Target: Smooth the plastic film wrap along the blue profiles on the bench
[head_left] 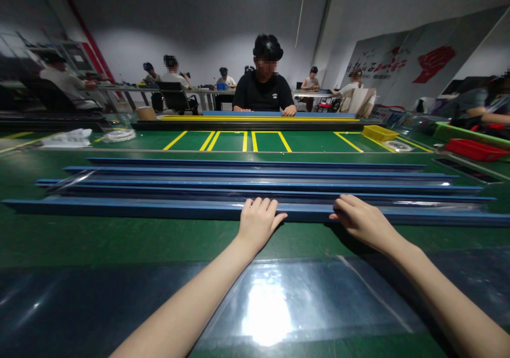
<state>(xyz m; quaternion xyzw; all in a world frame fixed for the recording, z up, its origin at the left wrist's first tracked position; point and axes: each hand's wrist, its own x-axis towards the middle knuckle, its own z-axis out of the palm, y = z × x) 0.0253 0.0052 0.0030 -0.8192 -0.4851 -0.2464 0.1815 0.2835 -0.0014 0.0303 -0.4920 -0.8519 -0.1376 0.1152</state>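
Nearest blue rail (159, 209) lies on green table (99, 244), long axis left-right, crosswise to the person. Left hand (257, 222) clamped on it, fingers over top, thumb near side. Right hand (358, 219) curled at same rail; grip partly hidden, can't tell if clamped.

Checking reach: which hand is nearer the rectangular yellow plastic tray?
Right. The right hand is this side of the yellow tray, slightly left; the left hand is farther left.

Front rail (159, 210) at left hand (258, 222) and right hand (360, 221); other rails (179, 171) just beyond. Sheet (99, 299) on table (119, 244), nearer than hands.
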